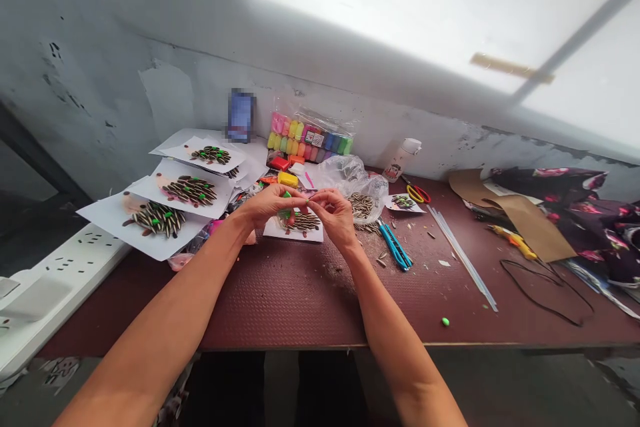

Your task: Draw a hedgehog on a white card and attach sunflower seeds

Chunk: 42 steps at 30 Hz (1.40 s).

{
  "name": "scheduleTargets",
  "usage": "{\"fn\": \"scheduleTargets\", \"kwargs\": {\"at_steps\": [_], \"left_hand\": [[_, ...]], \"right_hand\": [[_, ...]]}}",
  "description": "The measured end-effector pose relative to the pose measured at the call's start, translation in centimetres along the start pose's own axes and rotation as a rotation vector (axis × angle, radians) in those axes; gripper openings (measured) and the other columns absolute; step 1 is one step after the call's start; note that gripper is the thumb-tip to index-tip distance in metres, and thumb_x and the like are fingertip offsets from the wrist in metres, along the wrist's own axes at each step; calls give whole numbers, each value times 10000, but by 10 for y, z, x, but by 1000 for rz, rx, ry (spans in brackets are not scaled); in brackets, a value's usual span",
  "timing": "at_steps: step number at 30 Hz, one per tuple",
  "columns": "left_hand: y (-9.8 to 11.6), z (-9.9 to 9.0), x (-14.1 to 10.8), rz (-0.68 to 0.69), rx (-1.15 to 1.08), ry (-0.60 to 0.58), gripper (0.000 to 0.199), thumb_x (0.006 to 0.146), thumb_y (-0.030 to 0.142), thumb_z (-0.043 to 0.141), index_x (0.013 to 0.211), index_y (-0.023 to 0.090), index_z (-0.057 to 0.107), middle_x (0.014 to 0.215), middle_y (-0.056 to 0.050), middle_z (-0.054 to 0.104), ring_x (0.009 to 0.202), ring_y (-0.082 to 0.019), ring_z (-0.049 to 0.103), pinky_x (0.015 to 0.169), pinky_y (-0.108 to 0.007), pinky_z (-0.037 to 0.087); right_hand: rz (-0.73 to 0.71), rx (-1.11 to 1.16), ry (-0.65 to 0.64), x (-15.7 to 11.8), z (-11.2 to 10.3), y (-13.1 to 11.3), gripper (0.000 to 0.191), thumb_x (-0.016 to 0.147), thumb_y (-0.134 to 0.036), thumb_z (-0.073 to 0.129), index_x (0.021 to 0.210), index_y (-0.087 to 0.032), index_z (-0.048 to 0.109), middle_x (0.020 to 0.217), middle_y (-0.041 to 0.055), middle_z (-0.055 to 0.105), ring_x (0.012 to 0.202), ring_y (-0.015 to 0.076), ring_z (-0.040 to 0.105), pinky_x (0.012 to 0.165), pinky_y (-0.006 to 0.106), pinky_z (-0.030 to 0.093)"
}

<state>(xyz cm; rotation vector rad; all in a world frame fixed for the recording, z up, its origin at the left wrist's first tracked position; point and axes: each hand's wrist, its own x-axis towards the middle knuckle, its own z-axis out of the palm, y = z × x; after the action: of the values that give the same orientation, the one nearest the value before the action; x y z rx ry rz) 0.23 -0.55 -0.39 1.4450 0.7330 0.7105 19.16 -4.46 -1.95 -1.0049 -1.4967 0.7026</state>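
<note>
My left hand [275, 205] is closed on a piece of green clay [287, 195], its fingertips meeting those of my right hand. A tiny green bit [307, 202] sits pinched in my right hand [331, 212], at the point where the fingertips come together. Beneath both hands lies a white card [300, 235] bearing a hedgehog shape of striped seeds [306, 220], partly hidden by the fingers. Beside my right hand, a clear plastic bag [350, 177] holds loose striped seeds [361, 205].
Finished-looking hedgehog cards [170, 203] are stacked at left near a power strip [80, 260]. Behind are clay packs [310, 137], a phone [241, 115] and a bottle [401, 159]. Rightward lie blue pliers [395, 247], scissors [418, 193], clear sticks [465, 260], a green clay ball [445, 322] and a corded yellow tool [520, 243].
</note>
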Motion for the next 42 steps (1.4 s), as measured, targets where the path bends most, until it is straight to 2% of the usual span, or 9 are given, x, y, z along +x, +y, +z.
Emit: {"fn": "scheduleTargets", "kwargs": {"at_steps": [4,11,16,21,23,31,36,42], "left_hand": [[1,-3,0,-13,8,22,430,743,545,827,828,137,721,645,-23,656,530,-115,600,532,-244,516],[5,-2,-3,-38,85,-46,463,782,607,765,728,151,698,699,-36,657,524,-108,597,524,-247,518],[3,-5,-1,-78,108,-52,428,801,579,762,784,154,725,709,-46,680,526,-113,605,515,-245,510],[-2,-13,3,-72,121,105,317,854,463,736,832,147,730,780,-58,717,479,-89,592,473,-227,464],[-3,-14,3,-60,120,125,294,863,440,727,846,146,732,786,-56,723,473,-83,588,479,-227,469],[-4,-13,3,-69,140,80,342,815,466,772,903,136,742,809,-64,736,507,-92,610,509,-239,497],[-5,-14,4,-78,141,83,337,813,461,772,901,138,736,817,-65,737,503,-90,606,510,-241,492],[-4,-12,3,-76,195,80,353,791,485,777,846,139,726,808,-57,739,493,-90,601,513,-234,483]], "right_hand": [[9,-16,-20,0,0,3,170,811,-384,789,888,-233,803,945,21,647,666,104,469,628,256,420],[-18,-114,-38,-1,0,5,107,810,-314,802,861,-220,797,734,-35,517,615,100,375,616,252,361],[19,-243,-89,-1,-4,1,102,837,-307,779,838,-205,790,756,-18,568,640,110,428,631,252,374],[101,-491,-170,0,-8,4,46,830,-206,758,787,-195,772,788,-3,643,711,127,539,710,255,403],[121,-584,-225,-1,-7,5,32,820,-184,767,792,-198,772,798,-1,656,733,132,560,715,256,396],[106,-744,-338,-5,1,5,74,850,-166,749,863,-227,790,870,14,675,793,152,604,726,255,406],[143,-818,-362,-6,4,-2,91,888,-199,727,915,-230,808,899,29,670,808,166,605,712,265,387],[148,-817,-376,-8,6,-3,76,888,-186,724,888,-219,792,882,19,653,810,155,593,712,257,374]]}}
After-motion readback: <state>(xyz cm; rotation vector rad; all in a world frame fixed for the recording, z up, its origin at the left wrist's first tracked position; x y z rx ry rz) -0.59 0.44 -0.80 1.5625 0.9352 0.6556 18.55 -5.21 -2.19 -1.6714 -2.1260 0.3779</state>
